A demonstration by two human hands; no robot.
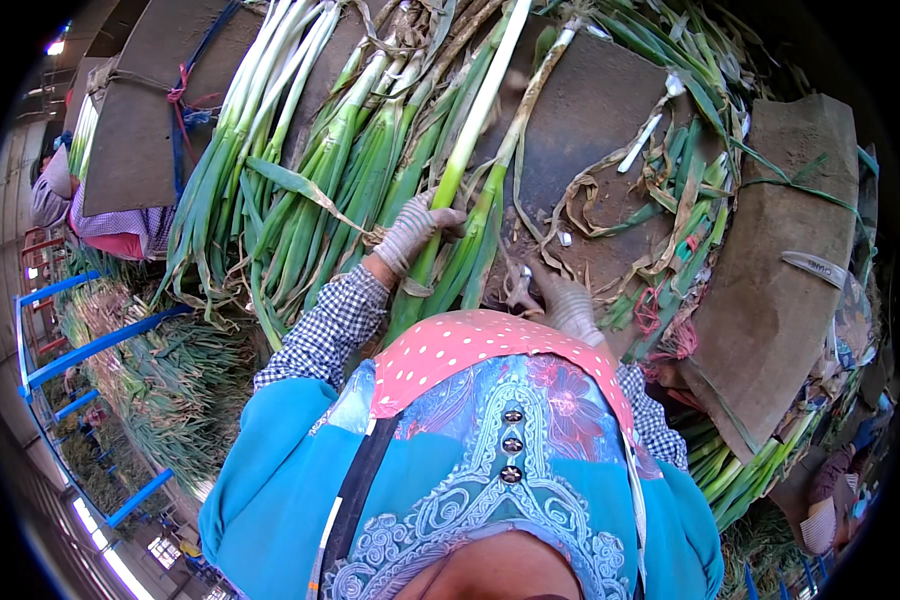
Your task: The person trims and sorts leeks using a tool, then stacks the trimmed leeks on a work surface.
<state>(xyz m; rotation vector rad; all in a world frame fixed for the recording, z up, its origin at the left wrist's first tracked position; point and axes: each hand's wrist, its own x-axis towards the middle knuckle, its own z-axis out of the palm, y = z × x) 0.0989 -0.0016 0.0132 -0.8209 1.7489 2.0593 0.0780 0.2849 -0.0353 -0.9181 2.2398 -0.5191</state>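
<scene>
Through the head view I see a brown worktable (595, 110) crowded on its left side by a row of green onions (370, 150), with a white-stemmed bunch (260, 90) beyond them. Loose leaf trimmings (685, 200) line its right side, and pink twine (648, 312) is tangled near the near right corner. Past that edge stands a brown board (770, 290) with a pale, blade-shaped piece (815, 268) lying on it.

The left hand (411, 236), gloved, is clasped around a thick onion stalk (478, 125), near the worktable's near edge; its stem runs white at the far end to bright green at the fingers. A thinner, brown-stained onion (530, 95) slants just right of it. The gloved right hand (568, 305) sits low by the near edge; I cannot tell whether it grips anything.

Between the thinner onion and the trimmings, I have a mostly bare, soil-smeared stretch; the polka-dot apron (465, 340) borders the near edge.
</scene>
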